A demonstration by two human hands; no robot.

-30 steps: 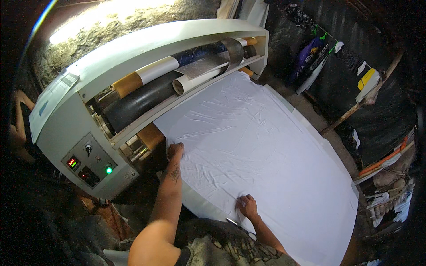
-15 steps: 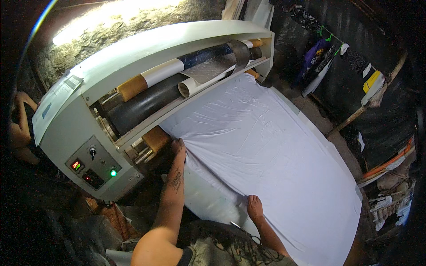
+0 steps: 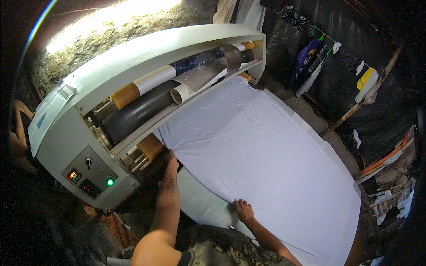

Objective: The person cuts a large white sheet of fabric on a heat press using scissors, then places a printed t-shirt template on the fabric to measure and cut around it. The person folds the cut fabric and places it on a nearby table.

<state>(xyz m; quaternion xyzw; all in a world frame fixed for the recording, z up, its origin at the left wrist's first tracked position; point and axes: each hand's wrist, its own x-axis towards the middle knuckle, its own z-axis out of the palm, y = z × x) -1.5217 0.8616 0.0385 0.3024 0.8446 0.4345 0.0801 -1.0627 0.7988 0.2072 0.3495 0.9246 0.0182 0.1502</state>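
Observation:
A wide sheet of white fabric lies across a pale table surface and runs up to a large roller heat press. With its arm stretched forward, my left hand is closed on the fabric's left edge, close to the machine's lower wooden-coloured roller. My right hand grips the same edge nearer my body, its fingers curled over the cloth. Creases spread through the far part of the fabric, below the machine's front bar.
A dark drum and a rolled printed sheet sit in the press. Its control panel shows a green light. Another person's arm is at the far left. Cloths hang from a line at right, beside a wooden pole.
My right hand has shifted left with the fabric edge, and the left hand has moved slightly left. The edge between them runs straighter and covers more of the table. The view has shifted a little.

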